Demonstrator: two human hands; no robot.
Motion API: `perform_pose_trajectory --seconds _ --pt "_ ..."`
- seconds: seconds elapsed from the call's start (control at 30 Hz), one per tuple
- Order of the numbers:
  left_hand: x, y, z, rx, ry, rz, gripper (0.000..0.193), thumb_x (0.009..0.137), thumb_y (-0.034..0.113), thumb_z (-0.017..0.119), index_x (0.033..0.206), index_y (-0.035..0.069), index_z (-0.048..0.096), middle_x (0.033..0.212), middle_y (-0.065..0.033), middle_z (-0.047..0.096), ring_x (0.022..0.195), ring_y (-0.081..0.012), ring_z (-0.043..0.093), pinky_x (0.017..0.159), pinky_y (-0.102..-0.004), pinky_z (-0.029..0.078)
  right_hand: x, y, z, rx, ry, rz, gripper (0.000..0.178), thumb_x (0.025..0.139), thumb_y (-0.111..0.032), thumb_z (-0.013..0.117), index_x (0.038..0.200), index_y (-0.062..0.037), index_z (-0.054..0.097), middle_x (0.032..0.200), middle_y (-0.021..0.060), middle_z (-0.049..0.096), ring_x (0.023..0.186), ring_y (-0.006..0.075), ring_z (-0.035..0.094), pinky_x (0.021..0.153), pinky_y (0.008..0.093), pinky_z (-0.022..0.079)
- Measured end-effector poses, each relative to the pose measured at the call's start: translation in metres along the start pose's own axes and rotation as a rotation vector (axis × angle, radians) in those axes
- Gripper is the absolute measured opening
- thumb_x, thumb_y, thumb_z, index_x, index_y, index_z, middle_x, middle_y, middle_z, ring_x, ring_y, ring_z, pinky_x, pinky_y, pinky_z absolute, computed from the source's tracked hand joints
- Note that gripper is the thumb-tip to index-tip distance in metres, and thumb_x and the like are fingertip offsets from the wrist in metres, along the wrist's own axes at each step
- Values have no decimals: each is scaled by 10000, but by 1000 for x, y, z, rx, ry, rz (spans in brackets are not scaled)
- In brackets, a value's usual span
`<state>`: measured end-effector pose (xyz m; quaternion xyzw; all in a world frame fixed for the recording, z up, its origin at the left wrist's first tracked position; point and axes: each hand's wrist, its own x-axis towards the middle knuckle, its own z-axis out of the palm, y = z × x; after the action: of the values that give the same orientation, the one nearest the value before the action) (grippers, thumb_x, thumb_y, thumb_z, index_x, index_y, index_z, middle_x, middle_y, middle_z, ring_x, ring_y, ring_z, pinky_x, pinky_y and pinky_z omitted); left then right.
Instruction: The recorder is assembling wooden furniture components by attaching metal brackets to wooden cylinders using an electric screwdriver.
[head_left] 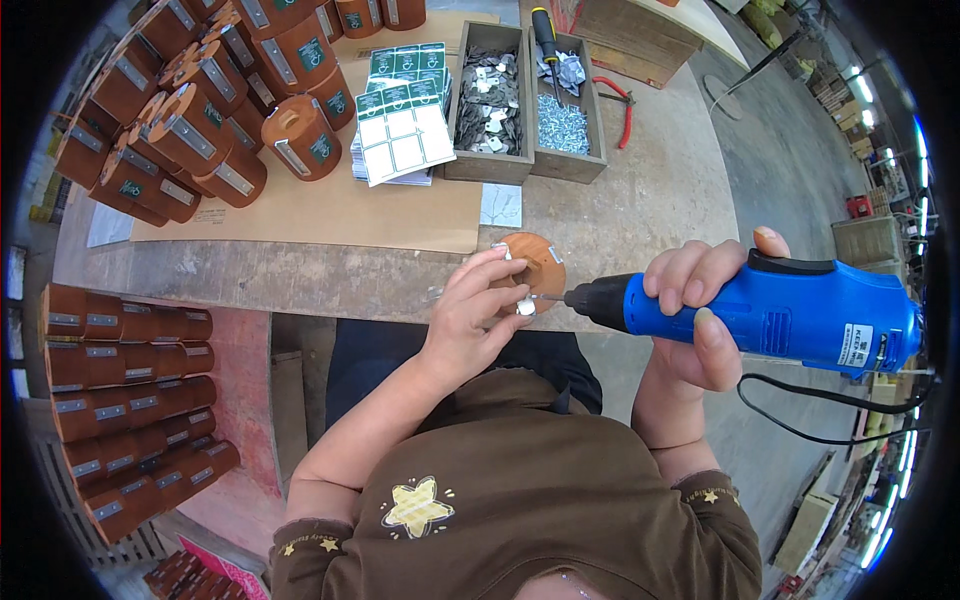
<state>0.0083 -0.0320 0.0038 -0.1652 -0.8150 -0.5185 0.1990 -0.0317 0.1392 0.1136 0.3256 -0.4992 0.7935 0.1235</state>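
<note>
My right hand [698,290] is wrapped round a blue electric screwdriver [775,310], which lies level with its bit pointing left. The bit's tip is at the near edge of a round reddish-brown wooden lid [543,260] by the table's front edge. My left hand [472,315] is closed on the lid's left side, its fingers curled by the tip of the bit. Small white pieces show at its thumb and a fingertip; I cannot tell whether they are coverings or parts. A small metal plate sits on the lid's right edge. Any screw at the bit is too small to tell.
At the back stand a wooden box of metal plates [490,105] and a box of screws [563,125], with a screwdriver [545,35] and red-handled pliers [627,115]. Label sheets [405,135] lie left of them. Brown wooden canisters [302,138] crowd the left; more are stacked below [130,400]. A black cord [830,395] hangs right.
</note>
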Motion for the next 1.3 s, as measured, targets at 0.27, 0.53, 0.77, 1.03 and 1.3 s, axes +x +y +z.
perform_pose_trajectory --seconds 0.27,0.53,0.77,1.03,1.3 --pt "1 4 -1 5 -46 -36 292 583 2 685 867 47 637 1083 -87 552 1113 -301 433 895 -378 374 -1 -3 4 -32 14 25 671 705 -119 628 1239 -78 224 693 55 473 607 179 497 585 338 449" --pt "-2 0 1 -19 -26 -19 300 581 -18 680 873 29 627 1125 -114 523 1111 -304 428 897 -385 372 -3 -2 6 -40 17 54 658 699 -102 631 1223 -91 231 687 56 469 608 181 497 597 345 450" --pt "-1 1 0 -25 -41 -23 293 586 -11 678 872 22 626 1127 -113 522 1119 -301 421 904 -382 365 -5 3 6 -72 -90 13 653 680 -98 577 1244 -80 247 721 46 455 598 168 475 584 335 420" --pt "-1 0 -3 -28 -55 -33 315 585 -7 675 894 37 633 1123 -102 532 1126 -305 417 915 -381 355 -1 3 11 -34 -169 43 631 679 -15 612 1185 -78 241 685 77 498 614 202 518 605 339 452" --pt "1 7 -3 -4 -18 -1 264 588 43 696 840 23 621 1099 -116 529 1104 -309 429 894 -385 369 17 7 21 -194 -396 51 609 667 -40 620 1165 -52 270 667 48 475 577 170 496 557 309 438"
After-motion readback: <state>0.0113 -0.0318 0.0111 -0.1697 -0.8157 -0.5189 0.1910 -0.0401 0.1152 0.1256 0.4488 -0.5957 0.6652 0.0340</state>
